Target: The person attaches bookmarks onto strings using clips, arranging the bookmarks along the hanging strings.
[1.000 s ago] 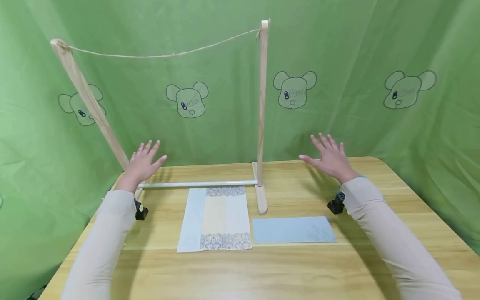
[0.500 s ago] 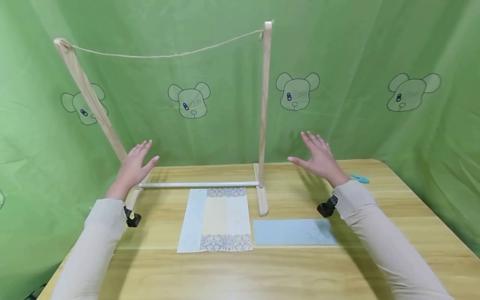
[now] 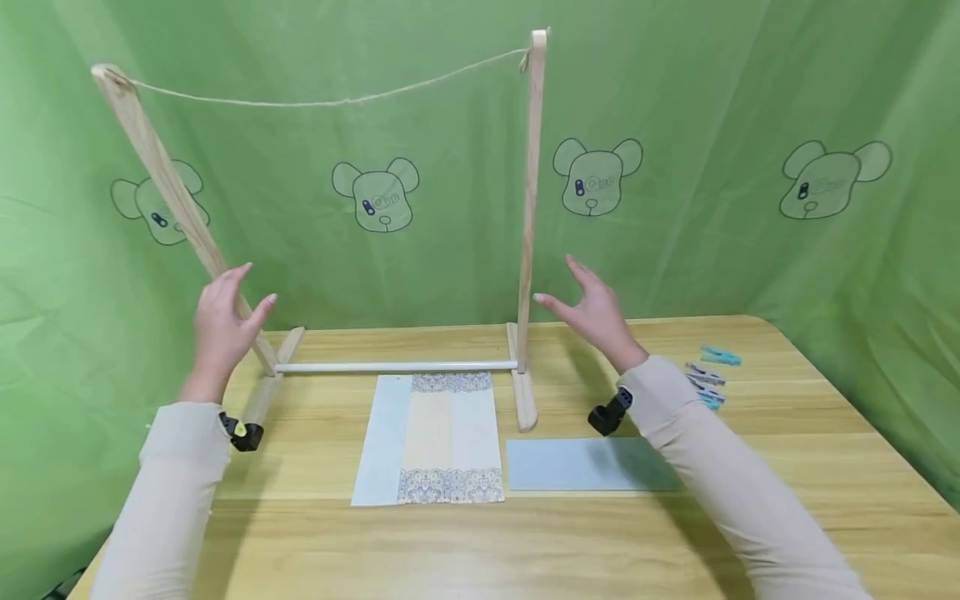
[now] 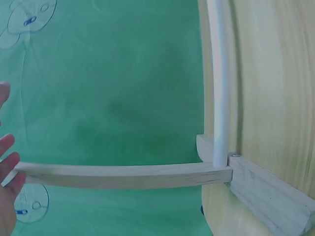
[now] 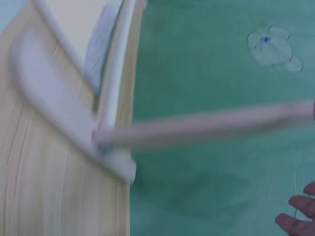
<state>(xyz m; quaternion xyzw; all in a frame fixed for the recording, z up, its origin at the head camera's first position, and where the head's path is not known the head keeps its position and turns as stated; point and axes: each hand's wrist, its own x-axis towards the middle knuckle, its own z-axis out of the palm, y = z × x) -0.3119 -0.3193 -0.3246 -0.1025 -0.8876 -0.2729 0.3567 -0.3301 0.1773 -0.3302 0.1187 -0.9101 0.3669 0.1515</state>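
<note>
A wooden rack stands on the table, a sagging string [image 3: 315, 103] tied between its left post [image 3: 161, 158] and right post [image 3: 529, 200]. A white rod [image 3: 397, 367] joins the posts low down. My left hand [image 3: 221, 325] is held up at the left post, thumb spread from the fingers; whether it touches the wood I cannot tell. Just right of the right post, my right hand [image 3: 596, 321] hovers with thumb and fingers apart, holding nothing. In the right wrist view only fingertips [image 5: 298, 214] show at the edge, away from the blurred post.
A patterned sheet [image 3: 431, 433] of pale blue, cream and white lies before the rod. Right of it is a flat blue rectangular piece [image 3: 570, 464]. Several clothespins [image 3: 720, 356], teal and greyish, lie beyond my right sleeve. A green curtain [image 3: 465, 258] hangs behind the table.
My left hand has moved left to the left post. The right hand has moved left toward the right post, uncovering the clothespins. The sheet and blue piece stay put.
</note>
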